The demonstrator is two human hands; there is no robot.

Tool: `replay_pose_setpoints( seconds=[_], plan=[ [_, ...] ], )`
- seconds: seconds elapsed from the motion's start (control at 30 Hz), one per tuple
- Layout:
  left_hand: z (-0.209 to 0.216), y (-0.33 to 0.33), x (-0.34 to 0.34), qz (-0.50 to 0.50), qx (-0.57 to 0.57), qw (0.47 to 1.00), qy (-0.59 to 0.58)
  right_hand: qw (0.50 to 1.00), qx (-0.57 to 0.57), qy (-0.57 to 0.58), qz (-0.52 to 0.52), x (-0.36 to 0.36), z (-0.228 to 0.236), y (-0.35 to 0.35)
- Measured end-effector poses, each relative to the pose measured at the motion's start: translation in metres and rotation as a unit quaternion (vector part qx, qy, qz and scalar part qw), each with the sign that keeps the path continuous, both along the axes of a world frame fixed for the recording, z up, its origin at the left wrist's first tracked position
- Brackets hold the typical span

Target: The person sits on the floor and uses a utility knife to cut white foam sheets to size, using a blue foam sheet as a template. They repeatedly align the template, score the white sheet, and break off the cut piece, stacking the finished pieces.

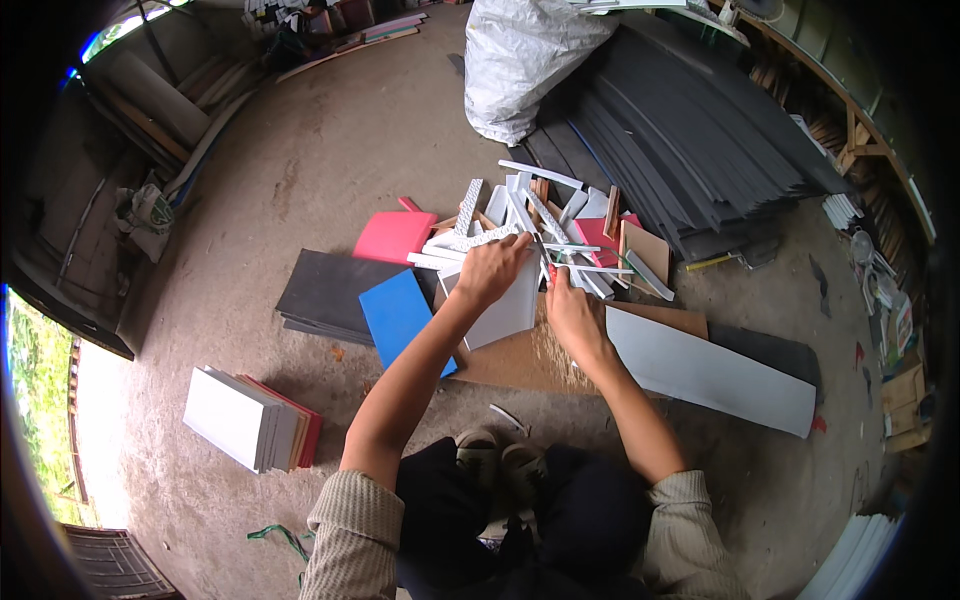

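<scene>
My left hand (495, 270) is closed at the far edge of a white foam sheet (505, 315), which lies tilted over a brown board (490, 365). Close beside it, my right hand (577, 312) is wrapped round a red-handled knife (551, 277); its thin blade points away from me, toward the left fingertips. Just beyond both hands lies a heap of white, red and brown offcut strips (520, 205). A blue sheet (405, 318) lies under my left forearm, partly over dark grey sheets (335, 300).
A stack of white, tan and red sheets (235, 420) stands at the left. A long white sheet (710, 365) lies to the right. Long dark sheets (680, 120) and a white sack (520, 70) fill the far right. A red sheet (395, 236) lies left of the heap.
</scene>
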State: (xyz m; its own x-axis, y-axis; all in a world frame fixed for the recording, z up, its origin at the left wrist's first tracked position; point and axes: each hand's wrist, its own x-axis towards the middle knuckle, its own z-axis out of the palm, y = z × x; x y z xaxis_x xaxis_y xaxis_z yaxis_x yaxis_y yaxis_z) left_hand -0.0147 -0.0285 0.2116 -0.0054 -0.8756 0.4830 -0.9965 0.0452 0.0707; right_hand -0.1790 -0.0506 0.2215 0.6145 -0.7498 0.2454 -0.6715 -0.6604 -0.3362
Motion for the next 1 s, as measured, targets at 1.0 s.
replay_pose_setpoints(
  seconds=[1.0],
  plan=[
    [-0.001,0.009,-0.005,0.027,0.047,0.998,0.026,0.987,0.159,0.022,0.004,0.008,0.003,0.007]
  ],
)
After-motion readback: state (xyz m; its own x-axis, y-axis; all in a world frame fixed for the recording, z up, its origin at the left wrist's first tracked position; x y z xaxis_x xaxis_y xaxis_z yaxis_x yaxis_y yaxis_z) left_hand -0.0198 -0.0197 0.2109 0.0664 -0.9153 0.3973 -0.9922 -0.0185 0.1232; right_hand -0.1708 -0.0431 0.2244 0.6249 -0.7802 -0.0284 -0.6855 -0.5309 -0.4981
